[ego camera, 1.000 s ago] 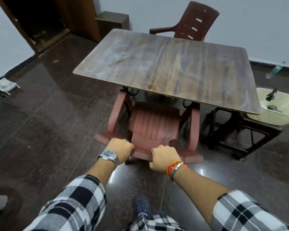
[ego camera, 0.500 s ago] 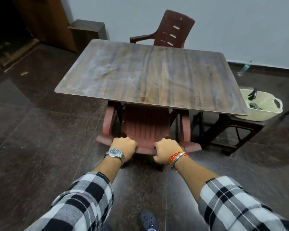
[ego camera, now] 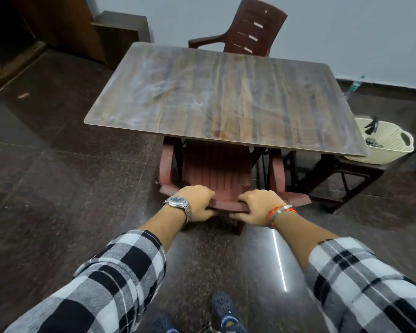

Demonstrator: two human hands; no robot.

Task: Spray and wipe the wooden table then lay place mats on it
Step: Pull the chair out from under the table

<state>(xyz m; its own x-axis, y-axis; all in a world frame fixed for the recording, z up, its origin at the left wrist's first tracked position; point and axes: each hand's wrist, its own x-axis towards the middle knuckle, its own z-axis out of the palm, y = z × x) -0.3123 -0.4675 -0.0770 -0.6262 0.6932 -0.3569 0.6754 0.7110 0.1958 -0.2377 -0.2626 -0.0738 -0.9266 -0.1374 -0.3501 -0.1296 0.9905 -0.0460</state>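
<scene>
The wooden table [ego camera: 226, 97] stands in front of me, its top bare and streaked with pale smears. A reddish plastic chair [ego camera: 216, 167] is tucked partly under its near edge. My left hand [ego camera: 197, 200], with a steel watch on the wrist, grips the top of the chair's backrest. My right hand [ego camera: 257, 206], with orange and silver bangles, grips the same backrest just to the right. No spray bottle, cloth or place mats show on the table.
A second dark chair [ego camera: 247, 30] stands at the table's far side against the wall. A cream basket [ego camera: 389, 143] rests on a dark stool [ego camera: 346, 179] at the right. A plastic bottle [ego camera: 353, 86] lies by the wall. A wooden cabinet [ego camera: 120, 34] is at back left.
The chair has slid further under the table with both hands still on its backrest, and my view has shifted so the table sits more central.
</scene>
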